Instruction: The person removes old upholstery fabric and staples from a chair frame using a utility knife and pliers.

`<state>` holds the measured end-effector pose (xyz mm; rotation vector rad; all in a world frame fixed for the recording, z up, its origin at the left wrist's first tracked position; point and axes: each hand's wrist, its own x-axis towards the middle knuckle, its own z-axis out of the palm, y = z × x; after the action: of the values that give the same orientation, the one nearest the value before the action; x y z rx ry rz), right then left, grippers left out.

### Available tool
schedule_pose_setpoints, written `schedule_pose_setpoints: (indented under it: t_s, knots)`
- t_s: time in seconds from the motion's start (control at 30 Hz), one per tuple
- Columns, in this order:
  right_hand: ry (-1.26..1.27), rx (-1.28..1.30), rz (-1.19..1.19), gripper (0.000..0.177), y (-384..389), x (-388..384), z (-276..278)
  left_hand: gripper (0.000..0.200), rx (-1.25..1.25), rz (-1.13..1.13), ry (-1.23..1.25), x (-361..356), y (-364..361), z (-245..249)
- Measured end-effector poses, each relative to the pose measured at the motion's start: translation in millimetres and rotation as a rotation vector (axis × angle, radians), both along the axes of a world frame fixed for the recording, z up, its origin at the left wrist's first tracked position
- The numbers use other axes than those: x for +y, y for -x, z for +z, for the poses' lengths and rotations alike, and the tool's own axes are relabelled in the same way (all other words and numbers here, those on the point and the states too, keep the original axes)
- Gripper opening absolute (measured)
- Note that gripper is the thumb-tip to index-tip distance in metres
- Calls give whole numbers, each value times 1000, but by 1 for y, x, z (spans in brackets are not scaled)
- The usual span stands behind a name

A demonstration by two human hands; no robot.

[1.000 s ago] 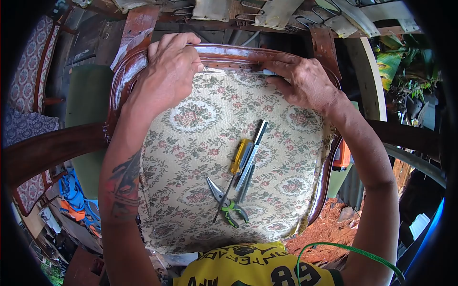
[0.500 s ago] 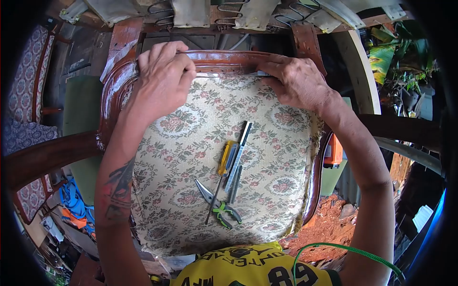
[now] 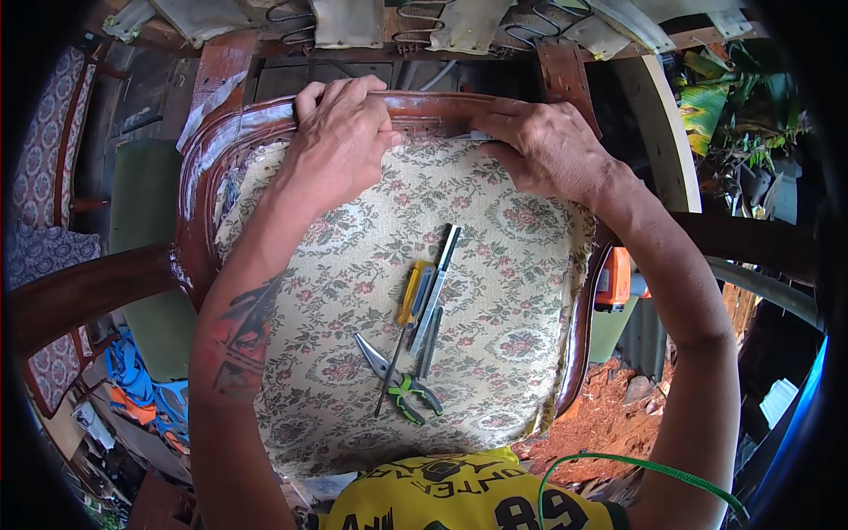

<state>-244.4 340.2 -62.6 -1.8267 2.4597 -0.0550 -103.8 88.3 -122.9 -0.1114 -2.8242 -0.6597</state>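
Note:
A patterned floral fabric panel covers the back of a carved wooden chair frame. My left hand curls over the top rail, its fingers bent round the wood and the thumb near the fabric's upper edge. Farther right, my right hand is closed at the same rail, fingertips by the fabric edge; a small pale bit shows there, too hidden to name. On the fabric lie a yellow-handled screwdriver, strips of staples and green-handled pliers.
Webbing and springs of another seat frame run across the top. An orange tool sits beyond the chair's right side. A green cord hangs in front. At the left are blue straps and a patterned chair.
My left hand has slid right along the top rail, uncovering the fabric's upper left corner. The right hand stays in about the same place. The chair and tools appear shifted slightly left.

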Motion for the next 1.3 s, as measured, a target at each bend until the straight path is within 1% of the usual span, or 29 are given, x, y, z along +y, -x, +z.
schedule_pose_setpoints:
  t_s: [0.07, 0.13, 0.23, 0.73, 0.9, 1.0, 1.1, 1.3]
  knots:
    - [30, -7, 10, 25, 1, 1, -3, 18, -6, 3, -18, -1, -1, 0]
    - [-21, -11, -31, 25, 3, 6, -3, 18, -20, -3, -25, -2, -1, 1]
    - [1, 16, -38, 26, 10, 22, 1, 18, -39, -6, -37, -5, 0, 2]
    - [-14, 55, -82, 22, -1, 22, 6, 16, -15, -23, -37, -6, 1, -1]
    - [-87, 26, -134, 23, -6, 22, 15, 16, -18, -21, -57, -6, 0, 0]
    - [-30, 56, -100, 24, -3, 31, 14, 16, -35, -14, -51, -6, 1, -1]
    - [-104, 76, -150, 25, -4, 27, 19, 16, -31, -16, -58, -7, 0, -1]
    - [-70, 82, -117, 29, 1, 37, 17, 16, -46, -15, -57, -7, 0, -1]
